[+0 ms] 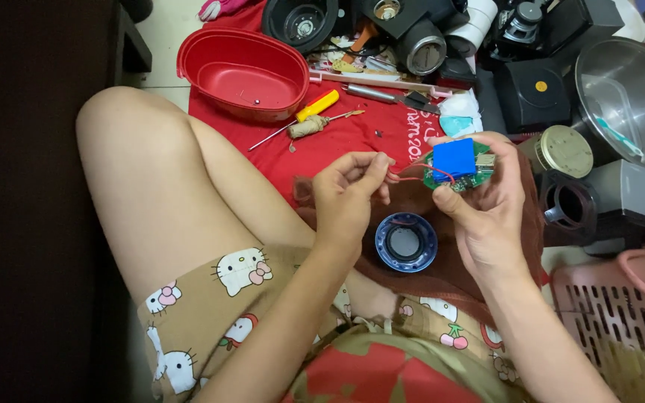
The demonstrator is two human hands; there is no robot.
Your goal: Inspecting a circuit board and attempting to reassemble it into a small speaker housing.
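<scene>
- Your right hand point(487, 198) holds a small round green circuit board point(457, 173) with a blue block point(454, 158) on top. The thumb and fingers clamp its rim, so the board sits up in front of you with its face toward the camera, well above the cloth.
- Your left hand point(349, 190) has thumb and forefinger pressed together on the thin red wire point(412, 178) that runs from the board. The wire stretches almost straight between the two hands, which I judge keeps it taut and away from the other parts.
- Just below and between your hands lies a round blue speaker ring point(406, 241), open side up, resting on the brown cloth in your lap. It touches neither hand.
- On the red cloth point(352, 142) ahead of you lies a screwdriver with a yellow handle point(316, 105), near a small cork-coloured bundle point(309, 127). Both are well apart from your hands but within reach.
- A red oval tub point(244, 72) sits beyond the screwdriver, with one tiny dark piece in it. It likely serves to keep small bits from rolling off.
- To your right stand a metal bowl point(628, 97), a round tin lid point(565, 151) and black housings point(539, 93).
- A pink slotted basket point(621, 313) sits beside your right forearm.
</scene>
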